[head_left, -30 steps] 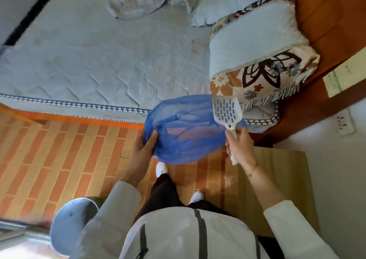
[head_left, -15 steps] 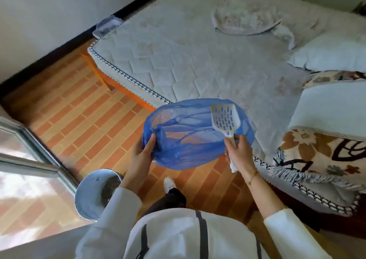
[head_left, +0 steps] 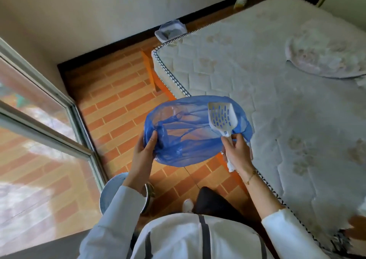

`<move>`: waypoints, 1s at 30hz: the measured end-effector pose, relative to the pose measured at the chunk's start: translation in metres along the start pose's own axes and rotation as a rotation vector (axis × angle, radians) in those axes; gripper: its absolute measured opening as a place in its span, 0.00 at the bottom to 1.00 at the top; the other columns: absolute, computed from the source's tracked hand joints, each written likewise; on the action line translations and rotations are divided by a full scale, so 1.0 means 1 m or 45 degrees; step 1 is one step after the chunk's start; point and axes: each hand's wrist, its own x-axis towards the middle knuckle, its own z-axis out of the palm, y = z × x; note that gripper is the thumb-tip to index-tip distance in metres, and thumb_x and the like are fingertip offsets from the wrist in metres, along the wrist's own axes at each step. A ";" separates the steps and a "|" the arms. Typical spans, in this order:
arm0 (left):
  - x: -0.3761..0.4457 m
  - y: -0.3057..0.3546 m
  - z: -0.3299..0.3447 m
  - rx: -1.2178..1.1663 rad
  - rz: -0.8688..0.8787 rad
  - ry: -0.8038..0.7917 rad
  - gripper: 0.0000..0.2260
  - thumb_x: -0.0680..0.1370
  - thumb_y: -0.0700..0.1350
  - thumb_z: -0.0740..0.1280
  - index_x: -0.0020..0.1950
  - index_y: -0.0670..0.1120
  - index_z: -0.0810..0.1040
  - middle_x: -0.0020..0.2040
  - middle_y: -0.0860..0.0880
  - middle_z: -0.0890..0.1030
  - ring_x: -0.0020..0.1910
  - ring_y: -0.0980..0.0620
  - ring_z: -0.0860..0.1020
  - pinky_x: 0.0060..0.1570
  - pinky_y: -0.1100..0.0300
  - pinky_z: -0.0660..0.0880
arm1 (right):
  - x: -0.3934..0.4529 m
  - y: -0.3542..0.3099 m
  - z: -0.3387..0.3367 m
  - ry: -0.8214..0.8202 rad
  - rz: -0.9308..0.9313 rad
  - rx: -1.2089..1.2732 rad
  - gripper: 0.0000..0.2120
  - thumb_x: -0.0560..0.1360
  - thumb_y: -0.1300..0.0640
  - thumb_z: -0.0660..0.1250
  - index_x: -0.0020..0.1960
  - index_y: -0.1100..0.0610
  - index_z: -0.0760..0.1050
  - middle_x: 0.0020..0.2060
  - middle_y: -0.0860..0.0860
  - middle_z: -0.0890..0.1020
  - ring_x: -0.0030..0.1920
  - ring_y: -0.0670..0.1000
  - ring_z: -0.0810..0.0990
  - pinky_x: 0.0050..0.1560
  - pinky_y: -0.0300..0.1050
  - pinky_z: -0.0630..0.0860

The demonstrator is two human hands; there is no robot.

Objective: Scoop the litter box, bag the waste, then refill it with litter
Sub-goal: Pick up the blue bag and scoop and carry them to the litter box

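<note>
Head view, looking down. A person stands on a brick-patterned floor (head_left: 122, 108) beside a bare quilted mattress (head_left: 277, 92) and holds a round container lined with a translucent blue bag (head_left: 188, 138) in front of the body, its mouth facing up. The left hand (head_left: 145, 152) grips the container's left rim, thumb over the bag's edge and fingers curled beneath. The right hand (head_left: 237, 153) pinches the handle of a white slotted litter scoop (head_left: 222, 119) against the container's right rim; the scoop's blade stands up over the bag's mouth, tilted toward the far side. Something white, too unclear to identify, shows under the right palm. A thin bracelet (head_left: 250, 177) circles the right wrist. Near the person's feet, on the left, stands a round pale-blue bin (head_left: 112, 191), partly hidden by the left sleeve. A clear lidded box (head_left: 170, 30) lies at the far corner of the mattress, against the dark skirting. A glazed sliding door (head_left: 39, 120) fills the left side.
</note>
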 end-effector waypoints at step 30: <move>0.449 0.172 -0.107 -0.106 0.282 0.492 0.15 0.80 0.46 0.61 0.65 0.44 0.75 0.56 0.46 0.82 0.59 0.41 0.79 0.57 0.48 0.76 | 0.424 -0.311 0.312 -0.536 -0.232 -0.189 0.08 0.78 0.56 0.63 0.49 0.61 0.68 0.31 0.57 0.78 0.21 0.49 0.71 0.22 0.40 0.70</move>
